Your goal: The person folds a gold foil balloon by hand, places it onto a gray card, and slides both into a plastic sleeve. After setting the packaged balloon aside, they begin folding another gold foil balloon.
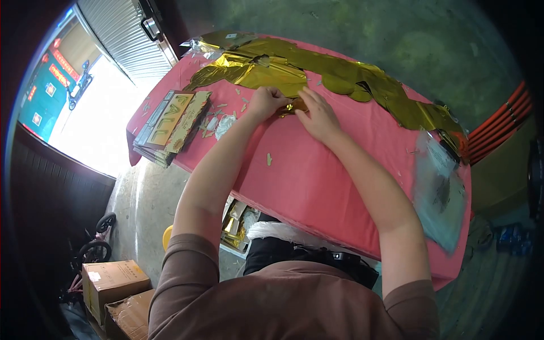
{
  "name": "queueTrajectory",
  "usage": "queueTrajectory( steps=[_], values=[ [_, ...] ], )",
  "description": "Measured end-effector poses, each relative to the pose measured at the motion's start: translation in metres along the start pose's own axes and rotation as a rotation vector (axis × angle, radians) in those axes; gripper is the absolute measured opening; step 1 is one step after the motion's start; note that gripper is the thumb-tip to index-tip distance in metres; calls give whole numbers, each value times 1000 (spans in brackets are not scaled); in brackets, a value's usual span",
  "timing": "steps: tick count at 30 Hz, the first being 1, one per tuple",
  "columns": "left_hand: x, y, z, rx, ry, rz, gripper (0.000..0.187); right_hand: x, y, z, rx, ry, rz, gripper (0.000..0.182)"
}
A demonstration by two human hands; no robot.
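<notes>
A small piece of gold foil (pixel 290 107) lies between my two hands, low over the pink-covered table (pixel 294 170). The curled fingers of my left hand (pixel 268 103) pinch its left end. My right hand (pixel 319 117) has its thumb and fingers around the right end, partly covering it. Just beyond my hands, a large crumpled gold foil sheet (pixel 272 73) spreads along the table's far side. Beside my left forearm, a stack of printed cards (pixel 173 122) marked "FALL" sits near white crumpled material (pixel 225 125). Small beige scraps (pixel 269 159) are scattered about.
Clear plastic bags (pixel 439 198) rest at the table's right end. Below the near edge stands an open bin (pixel 235 226) with gold pieces. Cardboard boxes (pixel 116 283) and a small bike (pixel 93 249) are on the floor at left. Orange pipes (pixel 498 119) run at right.
</notes>
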State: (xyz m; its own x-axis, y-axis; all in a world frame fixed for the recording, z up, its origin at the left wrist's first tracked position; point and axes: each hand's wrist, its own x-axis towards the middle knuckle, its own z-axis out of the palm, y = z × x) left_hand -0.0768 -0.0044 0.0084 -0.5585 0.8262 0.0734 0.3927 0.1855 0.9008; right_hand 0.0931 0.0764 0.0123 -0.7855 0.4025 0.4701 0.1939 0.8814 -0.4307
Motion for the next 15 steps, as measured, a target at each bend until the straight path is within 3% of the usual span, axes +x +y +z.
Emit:
queueTrajectory(
  steps=[2,4,5,8,9,11,13,15],
  values=[
    [8,-1,-4,-98,-35,-56,22,12,-2,13,-28,-31,0,55],
    [18,-3,-12,151,-2,66,21,12,-2,18,-65,-144,63,57],
    [24,2,-20,190,70,113,21,11,-2,19,-106,-258,132,59],
    [44,39,-71,137,308,162,23,6,2,23,-192,-287,128,61],
    [64,40,-92,29,392,325,24,5,2,24,-189,-290,128,61],
    [87,76,-137,192,692,458,25,5,1,23,-206,-288,138,61],
    [122,106,-174,226,789,413,28,4,0,23,-204,-280,142,61],
    [131,153,-212,-30,944,662,16,3,-1,24,-201,-275,145,61]
  ],
)
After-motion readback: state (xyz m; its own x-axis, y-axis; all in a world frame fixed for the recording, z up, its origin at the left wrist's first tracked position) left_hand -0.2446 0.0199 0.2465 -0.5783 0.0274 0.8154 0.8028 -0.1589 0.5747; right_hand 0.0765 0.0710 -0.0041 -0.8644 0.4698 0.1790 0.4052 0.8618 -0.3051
